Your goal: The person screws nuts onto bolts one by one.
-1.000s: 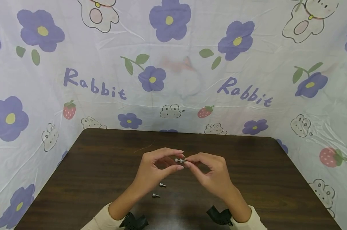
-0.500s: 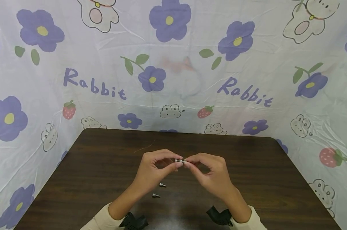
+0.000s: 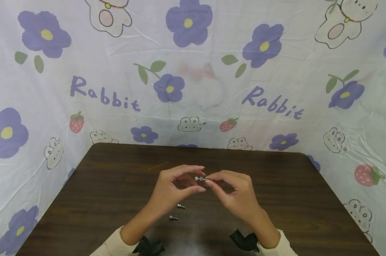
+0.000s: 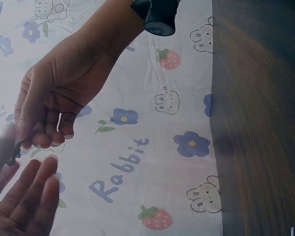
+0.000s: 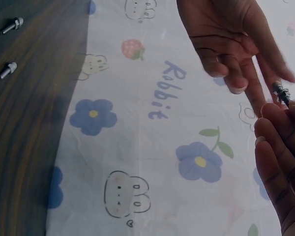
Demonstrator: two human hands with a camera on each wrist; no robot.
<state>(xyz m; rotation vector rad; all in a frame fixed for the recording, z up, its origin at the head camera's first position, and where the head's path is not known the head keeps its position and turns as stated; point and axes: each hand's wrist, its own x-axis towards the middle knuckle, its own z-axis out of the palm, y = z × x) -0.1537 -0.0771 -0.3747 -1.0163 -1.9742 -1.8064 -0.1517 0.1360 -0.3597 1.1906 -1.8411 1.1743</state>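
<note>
Between the two hands in the head view is a small silver screw point(image 3: 197, 179), lying level with its head to the left and a nut point(image 3: 201, 179) partway along its shank. My right hand point(image 3: 239, 190) pinches the shank end between thumb and index finger. Around the screw's head, my left hand point(image 3: 171, 185) has its thumb and fingers spread apart, not touching it. The right wrist view shows the same screw point(image 5: 281, 92) tilted in the right fingertips, with the left thumb clear of it. In the left wrist view the screw point(image 4: 13, 158) is dark and partly hidden by fingers.
Two more screws, an upper one point(image 3: 181, 206) and a lower one point(image 3: 173, 218), lie on the dark wooden table point(image 3: 122, 177) by the left forearm. A printed cloth point(image 3: 193, 96) hangs behind the table. Black wrist mounts point(image 3: 245, 240) sit at the sleeves.
The left thumb and fingers closed onto the screw's head half a second ago and have now spread off it again. The right hand keeps its pinch in the same place.
</note>
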